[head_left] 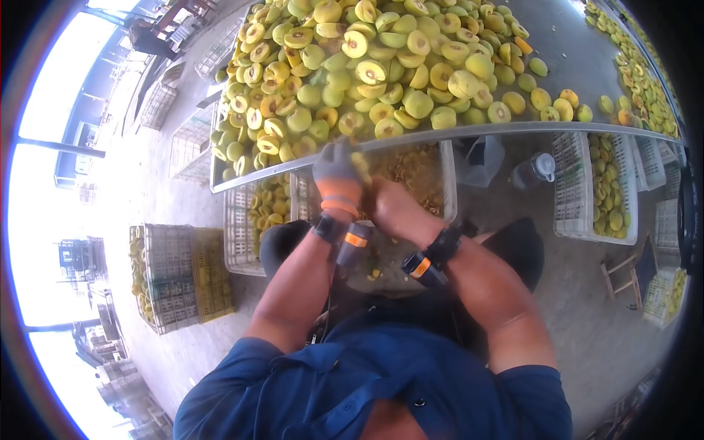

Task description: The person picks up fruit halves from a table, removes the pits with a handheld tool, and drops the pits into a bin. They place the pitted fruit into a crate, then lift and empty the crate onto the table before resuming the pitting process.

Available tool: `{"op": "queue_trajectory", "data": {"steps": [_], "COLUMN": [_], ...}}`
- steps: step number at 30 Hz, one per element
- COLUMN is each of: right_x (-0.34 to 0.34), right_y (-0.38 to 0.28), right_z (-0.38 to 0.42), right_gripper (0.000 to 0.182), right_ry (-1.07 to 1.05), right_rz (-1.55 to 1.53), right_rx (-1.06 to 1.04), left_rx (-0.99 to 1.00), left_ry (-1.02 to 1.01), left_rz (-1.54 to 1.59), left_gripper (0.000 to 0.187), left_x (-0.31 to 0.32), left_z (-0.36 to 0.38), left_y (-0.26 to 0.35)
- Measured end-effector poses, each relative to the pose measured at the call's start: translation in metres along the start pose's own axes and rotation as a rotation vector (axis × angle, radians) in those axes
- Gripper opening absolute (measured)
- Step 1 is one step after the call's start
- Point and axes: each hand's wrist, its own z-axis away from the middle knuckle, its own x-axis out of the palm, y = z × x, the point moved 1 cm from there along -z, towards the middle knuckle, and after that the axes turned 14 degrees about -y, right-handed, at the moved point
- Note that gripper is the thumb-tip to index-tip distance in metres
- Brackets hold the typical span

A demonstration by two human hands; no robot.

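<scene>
My left hand (pixel 337 176), in a grey and orange glove, is at the metal table's front edge (pixel 469 132), its fingers closed round a yellow-green fruit piece (pixel 360 166). Close beside it on the right is my bare right hand (pixel 392 205), its fingers curled; what they hold, if anything, is hidden. Both hands are above a white crate (pixel 449 183) with brown scraps (pixel 414 172) in it. Beyond the edge lies a large heap of halved yellow-green fruit (pixel 367 73), several with brown centres.
Left of my legs are a white crate of fruit (pixel 242 235) and a stacked crate (pixel 170 275). On the right are a clear jug (pixel 535 170), another fruit crate (pixel 576 191) and a wooden stool (pixel 622 280). A person (pixel 150 40) is at the far upper left.
</scene>
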Motion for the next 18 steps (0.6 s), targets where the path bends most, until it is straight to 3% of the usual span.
{"op": "queue_trajectory", "data": {"steps": [2,4,6,8,11,14,17,18], "right_x": [0.009,0.007,0.0,-0.002,-0.001,0.002,0.004,0.006], "right_y": [0.002,-0.001,-0.008,-0.012,-0.014,-0.021,-0.033,-0.03], "right_z": [0.003,0.008,0.014,0.017,0.022,0.026,0.027,0.028], "right_gripper": [0.028,0.026,0.024,0.022,0.016,0.015,0.015,0.013], "right_ry": [0.096,0.023,-0.078,-0.207,-0.31,-0.364,-0.287,-0.322], "right_rz": [0.049,-0.129,-0.323,-0.546,-0.726,-0.868,-0.489,-0.545], "right_rx": [0.033,-0.146,-0.151,0.019,0.06,0.024,0.025,0.049], "left_rx": [0.067,0.198,0.413,0.704,0.805,0.892,0.125,0.145], "left_ry": [0.049,-0.045,-0.093,-0.096,-0.253,-0.426,-0.557,-0.558], "left_rz": [-0.144,-0.105,-0.265,-0.643,-0.612,-0.491,-0.003,0.024], "left_gripper": [0.021,0.023,0.026,0.03,0.042,0.037,0.028,0.025], "left_x": [0.007,0.0,-0.008,-0.016,-0.022,-0.03,-0.02,-0.021], "left_z": [0.019,-0.001,-0.006,0.006,0.002,-0.001,0.004,0.005], "left_y": [0.022,-0.02,-0.022,0.01,0.012,0.025,0.013,0.011]}}
